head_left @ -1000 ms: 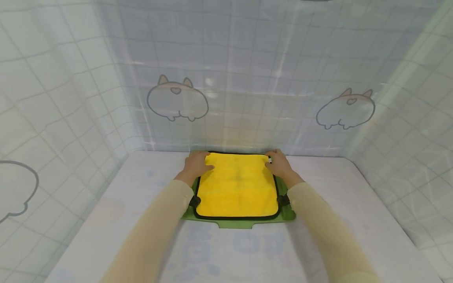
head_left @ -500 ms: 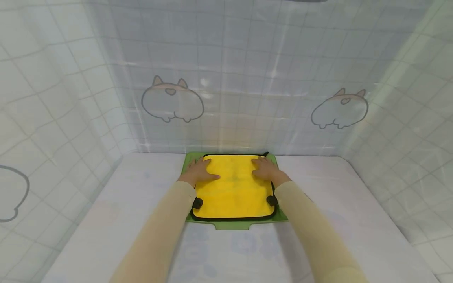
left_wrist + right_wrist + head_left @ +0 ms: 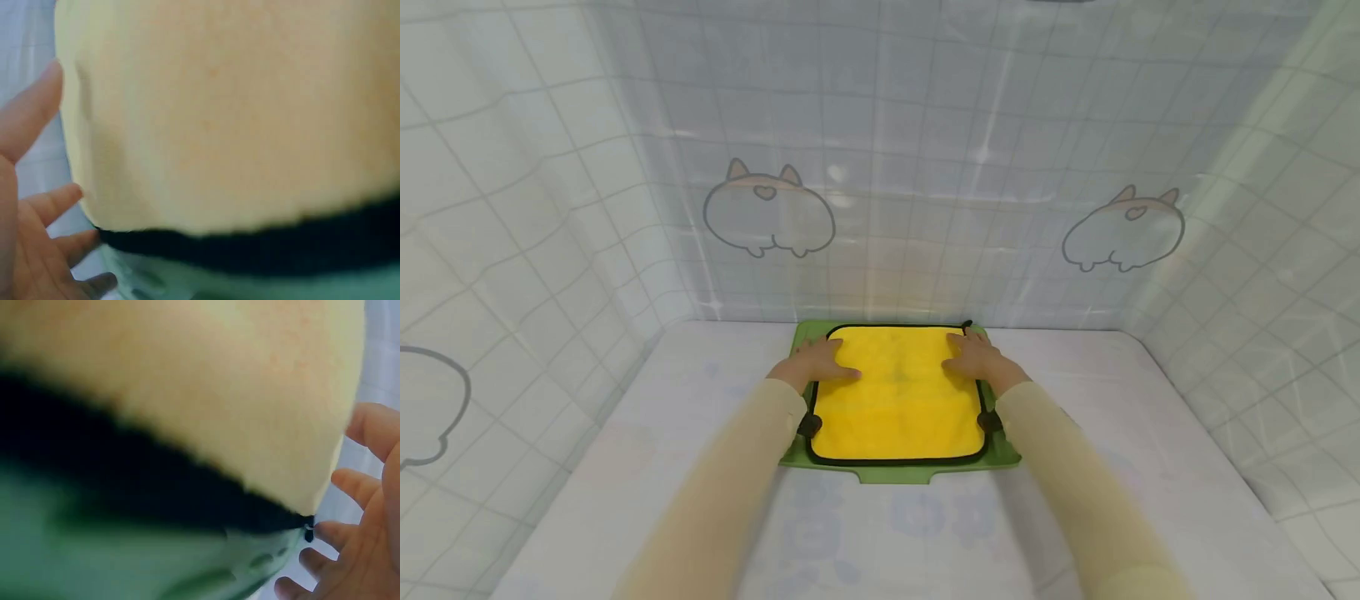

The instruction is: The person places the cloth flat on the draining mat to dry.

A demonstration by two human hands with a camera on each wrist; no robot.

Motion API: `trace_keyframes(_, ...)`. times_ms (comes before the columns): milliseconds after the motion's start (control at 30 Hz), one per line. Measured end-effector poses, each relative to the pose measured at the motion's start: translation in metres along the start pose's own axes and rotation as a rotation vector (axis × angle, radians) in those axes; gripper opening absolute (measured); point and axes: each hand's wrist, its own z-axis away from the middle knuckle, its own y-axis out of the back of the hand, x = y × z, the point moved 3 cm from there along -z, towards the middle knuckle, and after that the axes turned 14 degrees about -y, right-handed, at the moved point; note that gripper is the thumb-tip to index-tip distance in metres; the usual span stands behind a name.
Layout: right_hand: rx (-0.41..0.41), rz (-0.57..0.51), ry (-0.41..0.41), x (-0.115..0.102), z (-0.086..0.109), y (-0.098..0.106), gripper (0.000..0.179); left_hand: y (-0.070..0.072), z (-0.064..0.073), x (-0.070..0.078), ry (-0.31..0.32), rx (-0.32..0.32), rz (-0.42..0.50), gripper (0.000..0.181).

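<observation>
A yellow cloth (image 3: 895, 408) with black edging lies spread flat over a green board (image 3: 895, 475) in the head view. My left hand (image 3: 811, 364) rests on the cloth's left side toward the far corner, fingers extended and thumb pointing inward. On the opposite side, my right hand (image 3: 983, 362) touches the cloth in the same way, its fingers spread. Both wrist views show straight, separated fingers beside the black edging (image 3: 250, 250). A small black loop (image 3: 967, 323) sticks out at the cloth's far right corner. Neither hand grips anything.
Dark clips (image 3: 809, 425) sit at the cloth's left and right sides, near the front. The board lies on a pale table (image 3: 715, 467) against the back curtain (image 3: 925, 242), which carries a grid and animal drawings. Similar sheeting hangs left and right.
Both hands have come back a little from the cloth's far corners toward me. The far right corner with its black loop is now uncovered. The cloth still lies flat on the board.
</observation>
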Motion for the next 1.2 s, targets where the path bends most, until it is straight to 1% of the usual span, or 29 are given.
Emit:
trace_keyframes(133, -0.001, 0.039, 0.040, 0.001, 0.010, 0.000, 0.072, 0.002, 0.010, 0.004, -0.031, -0.039, -0.069, 0.091)
trace_keyframes(300, -0.033, 0.098, 0.146, 0.005, 0.032, -0.011, 0.075, -0.003, 0.027, 0.008, -0.057, -0.106, -0.111, 0.089)
trace_keyframes(400, -0.048, 0.128, 0.197, 0.010, 0.045, -0.018, 0.074, -0.007, 0.035, 0.007, -0.069, -0.130, -0.152, 0.093)
trace_keyframes(500, -0.059, 0.170, 0.218, 0.016, 0.052, -0.021, 0.074, -0.011, 0.042, 0.004, -0.087, -0.143, -0.182, 0.096)
trace_keyframes(567, -0.073, 0.169, 0.233, 0.019, 0.058, -0.020, 0.074, -0.013, 0.047, 0.002, -0.099, -0.145, -0.177, 0.097)
trace_keyframes(700, -0.140, 0.125, 0.218, 0.024, 0.069, -0.016, 0.077, -0.015, 0.056, -0.001, -0.128, -0.147, -0.154, 0.100)
trace_keyframes(833, -0.183, 0.108, 0.214, 0.027, 0.075, -0.012, 0.081, -0.017, 0.061, -0.005, -0.153, -0.134, -0.160, 0.103)
trace_keyframes(933, -0.173, 0.108, 0.242, 0.028, 0.079, -0.011, 0.082, -0.018, 0.065, -0.006, -0.163, -0.115, -0.177, 0.102)
trace_keyframes(1067, -0.147, 0.088, 0.280, 0.029, 0.089, -0.011, 0.085, -0.021, 0.076, -0.004, -0.181, -0.101, -0.199, 0.101)
trace_keyframes(1200, -0.133, 0.098, 0.274, 0.032, 0.102, -0.014, 0.091, -0.026, 0.088, 0.000, -0.187, -0.112, -0.204, 0.101)
